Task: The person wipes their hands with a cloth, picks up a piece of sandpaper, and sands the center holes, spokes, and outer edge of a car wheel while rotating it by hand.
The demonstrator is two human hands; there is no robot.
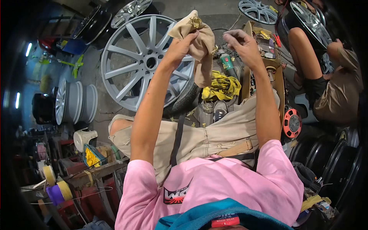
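My left hand (pixel 183 48) is closed on a beige cloth (pixel 205 44), thumb on top. The cloth hangs in folds and has a frayed yellowish patch near its top. To its right, my right hand (pixel 242 45) is raised with fingers curled together and dusty fingertips, apart from the cloth; whether anything is between them I cannot make out. Behind the left forearm a grey multi-spoke wheel rim (pixel 130 69) leans on a black tyre (pixel 186 100). Below the hands are a green power tool (pixel 227 63) and a crumpled yellow cloth (pixel 222 87).
A long wooden box (pixel 281 82) of tools stands at right, beside a red-orange reel (pixel 292 123). Another person (pixel 331 86) sits beyond, near a shiny wheel (pixel 310 25). Dark rims (pixel 326 157) stand lower right. At left are more rims (pixel 73 101) and tape rolls (pixel 59 193).
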